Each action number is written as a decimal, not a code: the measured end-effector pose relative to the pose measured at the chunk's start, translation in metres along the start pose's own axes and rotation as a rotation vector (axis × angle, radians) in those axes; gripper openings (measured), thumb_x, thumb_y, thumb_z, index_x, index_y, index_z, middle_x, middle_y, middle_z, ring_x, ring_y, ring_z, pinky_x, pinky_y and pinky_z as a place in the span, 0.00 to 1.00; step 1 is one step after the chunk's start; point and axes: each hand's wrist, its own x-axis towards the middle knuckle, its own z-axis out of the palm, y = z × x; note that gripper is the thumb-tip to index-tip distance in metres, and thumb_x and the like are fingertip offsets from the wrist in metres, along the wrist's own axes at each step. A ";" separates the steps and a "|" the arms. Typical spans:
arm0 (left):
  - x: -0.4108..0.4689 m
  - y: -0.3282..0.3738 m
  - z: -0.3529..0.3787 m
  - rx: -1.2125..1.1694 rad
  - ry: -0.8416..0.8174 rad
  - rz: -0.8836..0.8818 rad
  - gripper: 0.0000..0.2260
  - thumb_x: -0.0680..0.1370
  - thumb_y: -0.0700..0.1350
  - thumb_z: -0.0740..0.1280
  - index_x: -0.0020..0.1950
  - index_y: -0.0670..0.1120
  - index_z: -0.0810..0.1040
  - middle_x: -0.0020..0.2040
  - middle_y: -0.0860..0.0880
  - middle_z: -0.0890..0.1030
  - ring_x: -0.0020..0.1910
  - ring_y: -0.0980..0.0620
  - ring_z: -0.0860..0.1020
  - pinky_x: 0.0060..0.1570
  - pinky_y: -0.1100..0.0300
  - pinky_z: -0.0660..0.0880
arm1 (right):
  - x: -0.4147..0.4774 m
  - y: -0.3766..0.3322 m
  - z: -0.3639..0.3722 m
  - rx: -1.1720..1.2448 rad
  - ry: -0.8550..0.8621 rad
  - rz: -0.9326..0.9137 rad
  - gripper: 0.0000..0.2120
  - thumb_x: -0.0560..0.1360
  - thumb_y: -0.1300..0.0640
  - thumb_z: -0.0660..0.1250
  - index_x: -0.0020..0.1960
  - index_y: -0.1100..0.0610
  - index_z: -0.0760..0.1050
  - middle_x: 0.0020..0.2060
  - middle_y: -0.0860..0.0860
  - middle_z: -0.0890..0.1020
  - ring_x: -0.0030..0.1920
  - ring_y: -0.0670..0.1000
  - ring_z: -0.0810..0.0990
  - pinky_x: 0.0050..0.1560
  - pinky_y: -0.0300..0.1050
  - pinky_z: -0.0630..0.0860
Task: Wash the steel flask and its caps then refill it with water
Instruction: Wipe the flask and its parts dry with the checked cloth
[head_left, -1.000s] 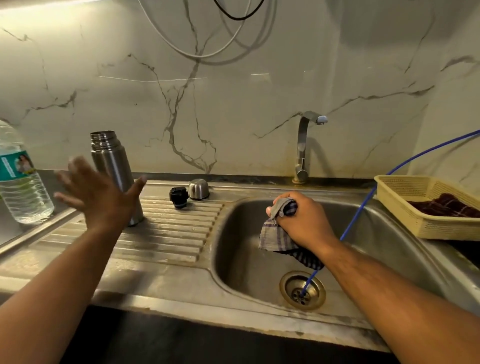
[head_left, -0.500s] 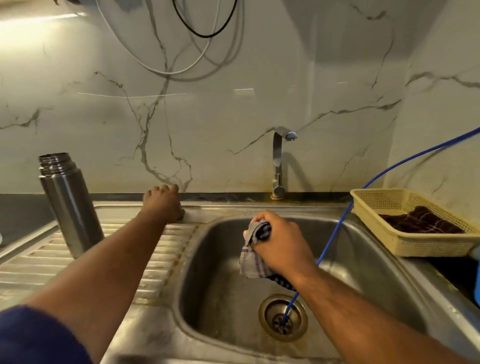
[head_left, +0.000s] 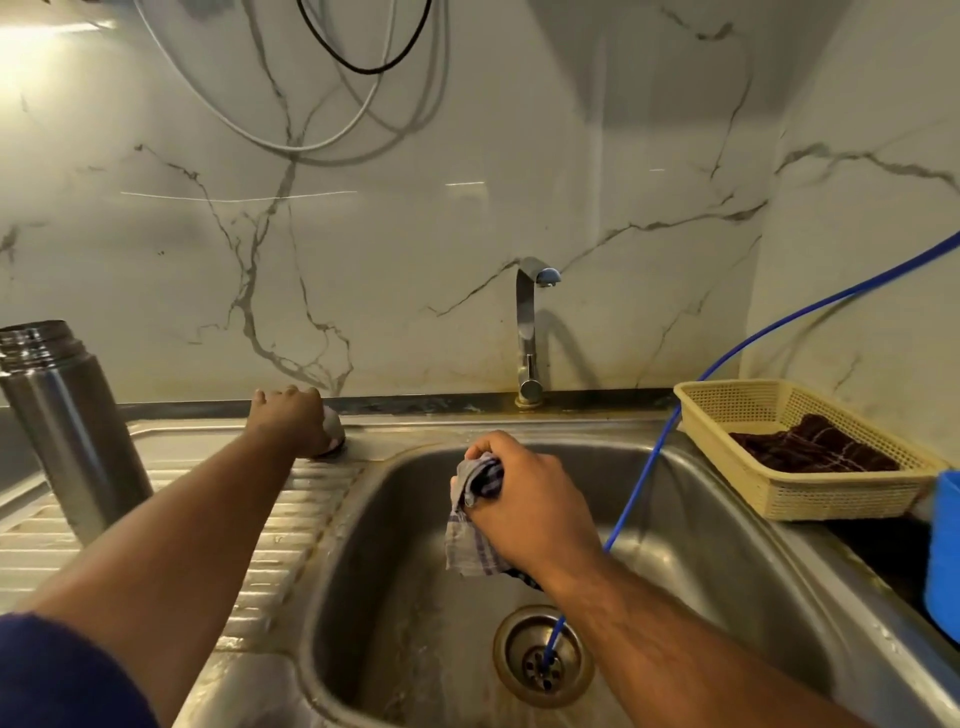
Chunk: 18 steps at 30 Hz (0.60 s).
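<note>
The steel flask (head_left: 67, 431) stands upright and uncapped on the ribbed drainboard (head_left: 280, 525) at the left. My left hand (head_left: 291, 421) reaches to the back of the drainboard and curls over the steel cap (head_left: 333, 435), whose edge shows under my fingers. The black inner cap is hidden from view. My right hand (head_left: 524, 499) hovers over the sink basin (head_left: 701, 545) and grips a checked grey cloth (head_left: 467, 540) that hangs down from my fist.
The tap (head_left: 530, 332) rises behind the basin, with no water running. A blue hose (head_left: 649, 467) runs from the right wall into the drain (head_left: 543, 657). A yellow basket (head_left: 789, 493) holding a dark cloth sits at the right, with a blue container (head_left: 943, 551) beside it.
My left hand left the flask and reached right to the caps at the back of the drainboard. The view shifted right; the water bottle has gone out of sight. My right hand kept the cloth.
</note>
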 end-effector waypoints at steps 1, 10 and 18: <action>-0.003 0.005 -0.003 -0.088 0.066 -0.005 0.23 0.78 0.57 0.67 0.67 0.43 0.74 0.65 0.39 0.77 0.63 0.38 0.76 0.66 0.46 0.70 | 0.000 0.001 0.000 0.005 0.006 0.006 0.15 0.77 0.50 0.73 0.61 0.42 0.72 0.52 0.43 0.82 0.51 0.45 0.82 0.50 0.48 0.83; -0.097 0.086 -0.059 -1.680 -0.121 -0.084 0.27 0.73 0.53 0.78 0.66 0.41 0.76 0.55 0.40 0.84 0.51 0.44 0.83 0.51 0.50 0.79 | 0.012 0.006 -0.023 0.389 0.151 0.299 0.16 0.77 0.42 0.71 0.60 0.48 0.72 0.53 0.46 0.81 0.46 0.40 0.78 0.34 0.31 0.71; -0.165 0.097 -0.048 -1.721 -0.297 -0.022 0.34 0.62 0.48 0.83 0.66 0.55 0.75 0.61 0.45 0.78 0.58 0.44 0.80 0.57 0.46 0.81 | 0.008 0.011 -0.056 0.389 0.101 0.311 0.15 0.77 0.34 0.67 0.46 0.45 0.76 0.43 0.40 0.80 0.46 0.42 0.78 0.49 0.43 0.71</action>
